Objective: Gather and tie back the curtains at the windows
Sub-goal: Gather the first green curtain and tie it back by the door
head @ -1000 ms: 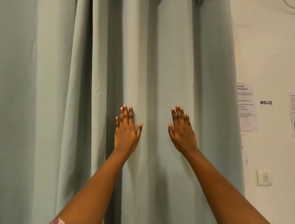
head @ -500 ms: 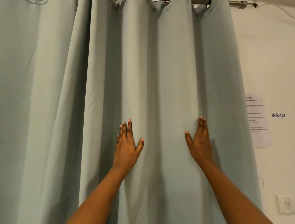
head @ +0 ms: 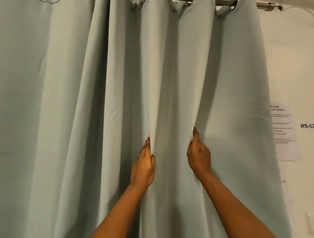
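A pale green curtain [head: 169,76] hangs by metal rings from a rod [head: 224,2] and fills most of the view in long vertical folds. My left hand [head: 144,163] stands edge-on with straight fingers pushed into a fold left of the middle panel. My right hand [head: 198,156] is also edge-on, its fingers pointing up and pressed into a fold on the panel's right side; some fingers are hidden by cloth. The fabric between the two hands bulges toward me. No tie-back is visible.
A second curtain panel [head: 42,102] covers the left side. To the right is a white wall with a printed paper sheet [head: 285,132] and a label reading WS-02 [head: 306,126]. The rod's end bracket [head: 268,6] sits at the top right.
Both hands have turned from flat on the cloth to edge-on and moved closer together, pushing the middle panel into a bulging fold. The view has tilted up, showing the rod.
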